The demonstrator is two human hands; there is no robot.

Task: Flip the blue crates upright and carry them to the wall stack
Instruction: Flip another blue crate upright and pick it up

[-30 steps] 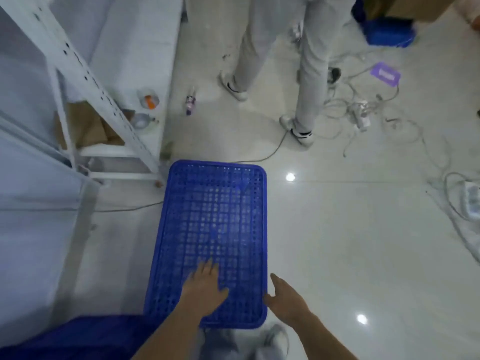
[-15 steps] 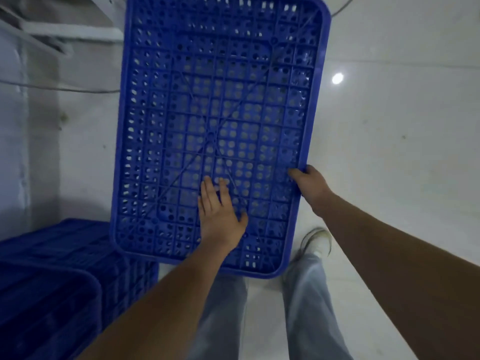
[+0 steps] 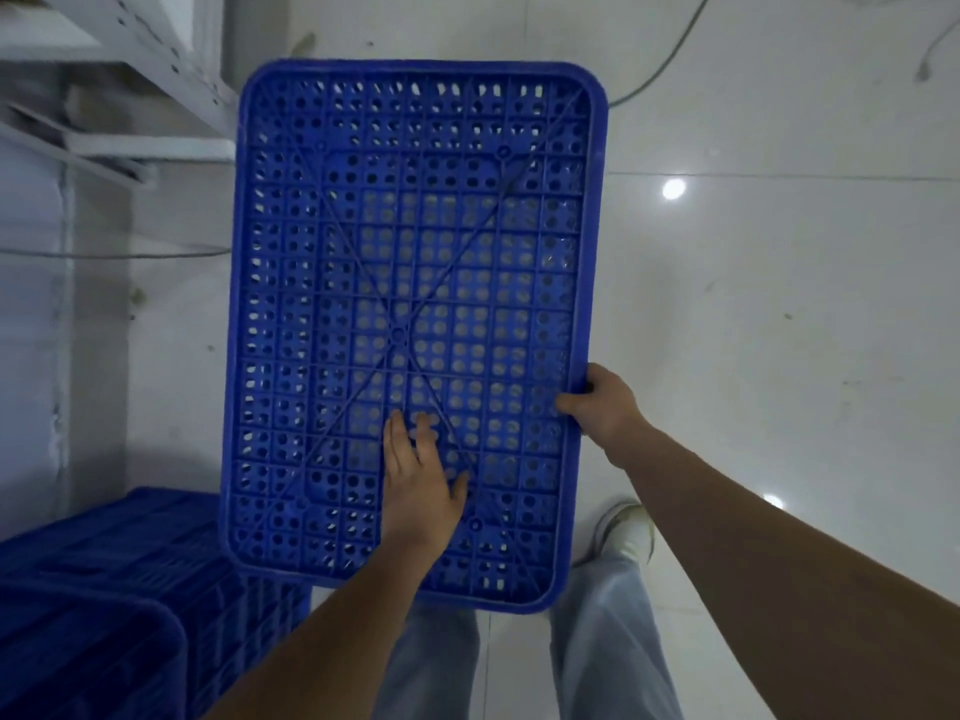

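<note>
- Blue crate (image 3: pixel 415 283) is in front of me, perforated base facing the camera, above the white tiled floor (image 3: pixel 779 330). Long axis runs away from me.
- My left hand (image 3: pixel 418 480) lies flat on the base, near the end closest to me, a little right of the crate's centre line. Palm down, fingers (image 3: pixel 397 433) spread and pointing away from me. It presses on the grid and closes round nothing.
- My right hand (image 3: pixel 602 402) grips the crate's right long edge, in the near half. Thumb lies on the base side; fingers wrap round the rim and their tips are hidden behind it. Closed hold on the crate.
- Crate looks slightly tilted. Can't tell whether any part of it touches the floor.
- Floor tiles show through the holes in the middle of the base; the outer bands look darker.
- More blue crates (image 3: pixel 130 605) at lower left, just beside my left forearm. The held crate's near left corner overlaps them in view; contact can't be told.
- White metal shelf frame (image 3: pixel 156 54) at upper left, past the crate's far left corner.
- Thin cable (image 3: pixel 670 59) runs across the floor at upper right, beyond the far edge.
- My legs and one light shoe (image 3: pixel 628 532) show below the near edge.
</note>
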